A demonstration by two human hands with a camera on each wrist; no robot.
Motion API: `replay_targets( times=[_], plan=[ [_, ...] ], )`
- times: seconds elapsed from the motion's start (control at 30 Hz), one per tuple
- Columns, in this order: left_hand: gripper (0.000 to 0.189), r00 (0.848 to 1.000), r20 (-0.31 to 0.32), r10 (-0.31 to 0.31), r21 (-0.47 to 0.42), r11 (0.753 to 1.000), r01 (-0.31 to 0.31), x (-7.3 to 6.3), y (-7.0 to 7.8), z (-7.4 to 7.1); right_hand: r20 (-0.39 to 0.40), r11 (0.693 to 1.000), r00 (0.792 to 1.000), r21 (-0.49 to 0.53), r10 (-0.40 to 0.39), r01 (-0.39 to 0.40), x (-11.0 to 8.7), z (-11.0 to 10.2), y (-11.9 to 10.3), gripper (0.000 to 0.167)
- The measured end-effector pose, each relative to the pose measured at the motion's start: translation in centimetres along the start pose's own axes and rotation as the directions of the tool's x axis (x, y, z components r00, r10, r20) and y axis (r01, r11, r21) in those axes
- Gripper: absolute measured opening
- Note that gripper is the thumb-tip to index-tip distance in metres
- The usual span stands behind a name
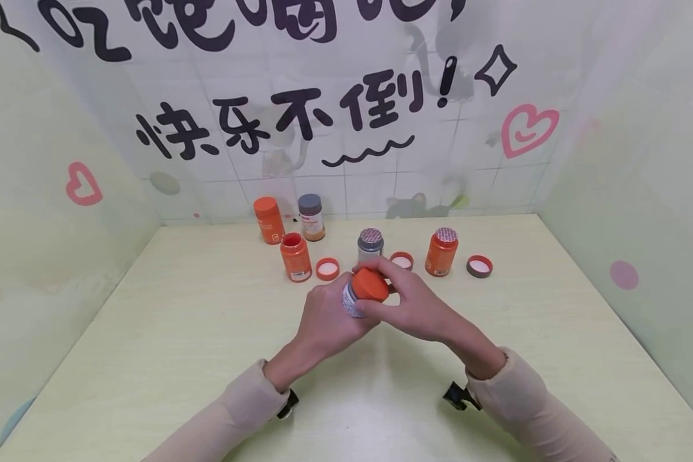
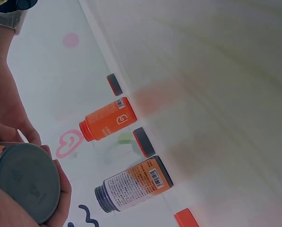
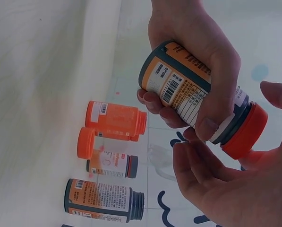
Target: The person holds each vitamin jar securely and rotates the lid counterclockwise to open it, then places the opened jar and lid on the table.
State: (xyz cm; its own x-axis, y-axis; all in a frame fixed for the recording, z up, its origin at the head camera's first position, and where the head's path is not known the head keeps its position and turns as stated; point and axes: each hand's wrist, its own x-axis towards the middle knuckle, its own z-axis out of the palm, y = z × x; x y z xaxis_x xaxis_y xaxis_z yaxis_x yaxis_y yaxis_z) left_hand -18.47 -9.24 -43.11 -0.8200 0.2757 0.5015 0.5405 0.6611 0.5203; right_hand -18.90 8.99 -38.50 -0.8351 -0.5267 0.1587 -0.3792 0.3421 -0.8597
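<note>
My left hand (image 1: 329, 314) grips a grey supplement bottle (image 3: 178, 85) with an orange and white label. The bottle is tilted, and its grey base (image 2: 29, 182) shows in the left wrist view. An orange cap (image 1: 371, 285) sits on its top. Around that cap my right hand (image 3: 235, 179) is spread loosely. In the right wrist view its thumb stands apart from the cap and its other fingers lie beside the bottle's neck. Just behind the hands stands a grey bottle (image 1: 371, 242) with a patterned seal, partly hidden.
At the back left are a capped orange bottle (image 1: 269, 221), a grey-capped bottle (image 1: 312, 219) and an uncapped orange bottle (image 1: 296, 258). A sealed orange bottle (image 1: 441, 255) stands to the right. Upturned caps lie on the table: one left (image 1: 327, 269), one middle (image 1: 402, 260), one right (image 1: 479, 266).
</note>
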Motion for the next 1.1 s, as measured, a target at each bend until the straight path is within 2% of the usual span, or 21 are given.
replay_targets(
  times=[0.2, 0.47, 0.7, 0.93, 1.1],
  plan=[
    [0.032, 1.000, 0.003, -0.014, -0.005, 1.000, 0.014, -0.02, -0.09, -0.08, -0.037, 0.998, 0.998, 0.016, 0.057, -0.057, 0.15, 0.33, -0.06, 0.058],
    [0.033, 0.999, -0.015, -0.029, -0.018, 0.999, 0.029, -0.06, -0.07, -0.13, -0.113, 0.993, 0.986, 0.021, 0.119, -0.117, 0.19, 0.59, 0.00, 0.050],
    [0.032, 1.000, -0.019, -0.014, -0.016, 1.000, 0.014, -0.04, -0.07, -0.23, -0.111, 0.998, 0.992, 0.015, 0.055, -0.054, 0.22, 0.47, 0.06, 0.040],
    [0.034, 1.000, -0.017, -0.006, -0.018, 1.000, 0.005, -0.05, -0.02, -0.14, -0.049, 0.999, 0.998, 0.000, -0.043, 0.043, 0.17, 0.22, 0.18, 0.046],
    [0.036, 1.000, -0.001, 0.003, -0.013, 1.000, -0.003, -0.03, -0.09, 0.05, -0.009, 0.999, 0.999, 0.028, -0.039, 0.040, 0.13, 0.20, 0.16, 0.048]
  ],
)
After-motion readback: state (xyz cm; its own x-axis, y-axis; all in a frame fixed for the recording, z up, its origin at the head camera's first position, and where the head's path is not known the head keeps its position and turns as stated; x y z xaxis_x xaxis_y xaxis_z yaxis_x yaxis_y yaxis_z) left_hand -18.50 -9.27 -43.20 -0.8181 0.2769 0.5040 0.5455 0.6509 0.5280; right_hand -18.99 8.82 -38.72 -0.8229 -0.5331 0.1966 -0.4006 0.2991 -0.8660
